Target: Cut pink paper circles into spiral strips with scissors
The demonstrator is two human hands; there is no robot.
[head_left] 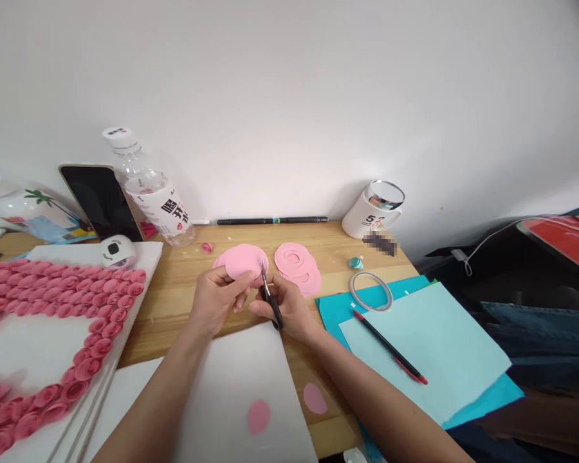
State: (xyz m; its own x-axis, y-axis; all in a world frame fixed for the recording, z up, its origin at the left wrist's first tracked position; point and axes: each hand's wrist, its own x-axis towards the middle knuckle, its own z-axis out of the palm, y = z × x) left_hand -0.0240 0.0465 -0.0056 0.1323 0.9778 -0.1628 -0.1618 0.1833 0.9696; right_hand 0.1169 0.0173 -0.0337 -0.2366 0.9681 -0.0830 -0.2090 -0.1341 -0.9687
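Observation:
My left hand [213, 303] pinches a pink paper piece [244, 260] with a rounded outline near the middle of the wooden table. In my right hand [293, 310] are small black-handled scissors [271, 301], my fingers wrapped around the handles. The metal blades point away from me and meet the right edge of the pink paper; whether they are parted is too small to tell. Just right of the blades lie pink paper rings and spiral cuts [305, 281]. Below my hands, one pink paper oval [258, 417] rests on a white sheet [222, 386], another [314, 399] on the wood.
At left, a white board [33, 341] bears rows of pink paper roses. Behind it stand a phone [99, 199] and a clear bottle [159, 193]. A white mug [372, 209] is near the wall. Blue sheets [429, 341] at right carry a tape ring [357, 299] and a pen [390, 347].

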